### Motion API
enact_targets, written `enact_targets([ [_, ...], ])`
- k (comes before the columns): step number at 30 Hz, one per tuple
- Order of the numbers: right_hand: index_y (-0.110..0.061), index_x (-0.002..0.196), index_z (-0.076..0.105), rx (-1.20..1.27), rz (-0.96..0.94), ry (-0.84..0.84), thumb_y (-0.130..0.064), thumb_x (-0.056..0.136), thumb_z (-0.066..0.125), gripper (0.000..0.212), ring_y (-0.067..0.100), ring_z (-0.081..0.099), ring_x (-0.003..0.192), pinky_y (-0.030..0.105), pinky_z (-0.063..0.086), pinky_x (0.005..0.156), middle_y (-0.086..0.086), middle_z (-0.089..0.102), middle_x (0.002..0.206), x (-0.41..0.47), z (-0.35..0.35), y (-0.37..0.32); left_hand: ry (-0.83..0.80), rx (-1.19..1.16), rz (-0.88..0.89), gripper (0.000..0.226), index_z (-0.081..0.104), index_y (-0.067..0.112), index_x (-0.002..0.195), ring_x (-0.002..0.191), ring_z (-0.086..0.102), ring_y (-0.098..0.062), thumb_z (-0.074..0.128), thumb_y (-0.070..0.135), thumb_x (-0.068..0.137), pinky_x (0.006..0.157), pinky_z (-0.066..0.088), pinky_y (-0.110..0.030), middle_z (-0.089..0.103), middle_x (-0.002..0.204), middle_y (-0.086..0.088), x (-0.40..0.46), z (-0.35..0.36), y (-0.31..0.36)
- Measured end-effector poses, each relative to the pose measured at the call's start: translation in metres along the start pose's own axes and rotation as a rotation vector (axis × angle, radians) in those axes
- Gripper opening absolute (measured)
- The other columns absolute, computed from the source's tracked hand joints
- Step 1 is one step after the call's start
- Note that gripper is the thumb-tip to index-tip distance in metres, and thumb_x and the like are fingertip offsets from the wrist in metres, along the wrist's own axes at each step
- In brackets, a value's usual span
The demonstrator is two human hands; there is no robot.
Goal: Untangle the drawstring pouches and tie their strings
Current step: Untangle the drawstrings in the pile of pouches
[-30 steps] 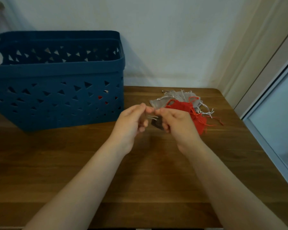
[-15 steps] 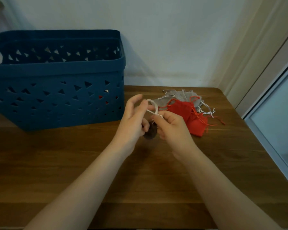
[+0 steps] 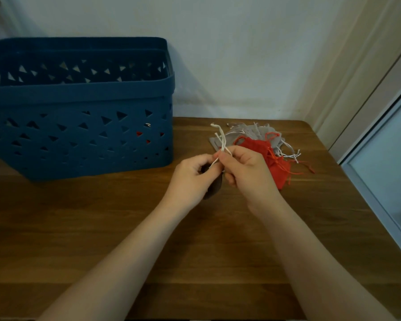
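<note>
A small dark grey pouch (image 3: 214, 186) hangs between my hands above the wooden table (image 3: 102, 228), mostly hidden by them. My left hand (image 3: 192, 179) is curled around its top. My right hand (image 3: 245, 171) pinches its white strings (image 3: 220, 140), whose loose ends stick up and away from me. Behind my right hand lies a heap of pouches: red pouches (image 3: 276, 163) in front with red strings, grey pouches (image 3: 255, 133) behind with white strings tangled among them.
A large blue perforated basket (image 3: 79, 121) stands at the table's back left against the white wall; something red shows through its holes. The table's right edge runs beside a window frame (image 3: 380, 144).
The white string formed a loop over my fingers half a second ago; now its ends point straight up from my right hand's pinch. Both hands stayed in about the same spot.
</note>
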State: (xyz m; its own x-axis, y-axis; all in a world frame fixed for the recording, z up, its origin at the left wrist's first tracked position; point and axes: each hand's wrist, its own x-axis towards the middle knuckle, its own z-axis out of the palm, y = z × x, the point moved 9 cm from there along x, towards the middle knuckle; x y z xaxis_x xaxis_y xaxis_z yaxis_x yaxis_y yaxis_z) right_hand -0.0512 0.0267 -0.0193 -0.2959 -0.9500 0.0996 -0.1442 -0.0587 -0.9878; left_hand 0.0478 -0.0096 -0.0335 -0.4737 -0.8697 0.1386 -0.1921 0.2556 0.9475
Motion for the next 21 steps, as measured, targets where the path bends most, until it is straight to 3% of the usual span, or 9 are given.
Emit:
enact_targets([
  [3,-0.012,0.085,0.065,-0.022,-0.009,0.041,-0.015,0.098,0.042,0.026,0.010,0.043,0.048,0.022,0.037,0.049,-0.003,0.046,0.050,0.003,-0.003,0.006,0.020,-0.220,-0.168,0.020,0.069,0.019,0.084,0.057,0.052,-0.003,0.052,0.024,0.095,0.056,0.043,-0.017,0.061,0.064,0.007,-0.001,0.000,-0.015],
  [7,-0.008,0.100,0.065,0.107,0.098,0.085,-0.017,0.100,0.039,0.028,0.005,0.050,0.052,0.018,0.042,0.049,-0.006,0.055,0.058,0.002,-0.009,0.024,-0.060,-0.789,-0.383,0.015,0.063,0.016,0.092,0.065,0.052,-0.010,0.051,0.024,0.094,0.054,0.044,-0.020,0.063,0.078,0.002,-0.007,0.016,-0.029],
  [9,-0.009,0.099,0.064,0.196,0.147,0.108,-0.016,0.100,0.039,0.026,0.005,0.054,0.053,0.016,0.043,0.049,-0.003,0.062,0.066,0.000,-0.012,0.028,-0.079,-0.898,-0.417,0.016,0.058,0.017,0.086,0.062,0.050,-0.009,0.048,0.025,0.095,0.053,0.042,-0.019,0.059,0.077,0.001,-0.008,0.020,-0.031],
  [12,-0.010,0.090,0.064,0.127,0.124,0.117,-0.018,0.099,0.040,0.027,0.005,0.054,0.053,0.018,0.040,0.048,-0.001,0.067,0.073,0.001,-0.019,0.025,-0.027,-0.703,-0.431,0.031,0.052,0.018,0.071,0.061,0.049,-0.011,0.044,0.031,0.097,0.058,0.043,-0.023,0.054,0.074,0.001,-0.005,0.013,-0.037],
  [15,-0.017,0.085,0.066,-0.205,-0.019,0.119,-0.020,0.097,0.044,0.026,-0.001,0.043,0.047,0.013,0.032,0.046,-0.007,0.051,0.058,0.000,-0.030,0.009,-0.004,-0.276,-0.370,0.031,0.058,0.016,0.077,0.064,0.052,-0.011,0.042,0.032,0.098,0.061,0.046,-0.025,0.054,0.072,0.001,-0.003,0.002,-0.032],
  [18,-0.022,0.081,0.065,-0.351,-0.170,0.069,-0.019,0.095,0.049,0.021,0.000,0.046,0.048,0.011,0.036,0.045,-0.006,0.052,0.059,-0.001,-0.026,-0.014,-0.068,0.073,-0.165,0.030,0.058,0.015,0.078,0.065,0.057,-0.013,0.042,0.029,0.099,0.062,0.047,-0.027,0.059,0.074,-0.002,0.003,0.003,-0.013],
  [21,-0.019,0.076,0.065,-0.481,-0.270,0.043,-0.022,0.092,0.054,0.019,0.005,0.054,0.056,0.015,0.045,0.057,-0.002,0.062,0.065,0.003,-0.021,-0.028,-0.164,0.312,0.048,0.029,0.056,0.014,0.076,0.074,0.063,-0.016,0.040,0.022,0.099,0.073,0.053,-0.037,0.056,0.086,-0.006,0.004,0.013,0.001],
])
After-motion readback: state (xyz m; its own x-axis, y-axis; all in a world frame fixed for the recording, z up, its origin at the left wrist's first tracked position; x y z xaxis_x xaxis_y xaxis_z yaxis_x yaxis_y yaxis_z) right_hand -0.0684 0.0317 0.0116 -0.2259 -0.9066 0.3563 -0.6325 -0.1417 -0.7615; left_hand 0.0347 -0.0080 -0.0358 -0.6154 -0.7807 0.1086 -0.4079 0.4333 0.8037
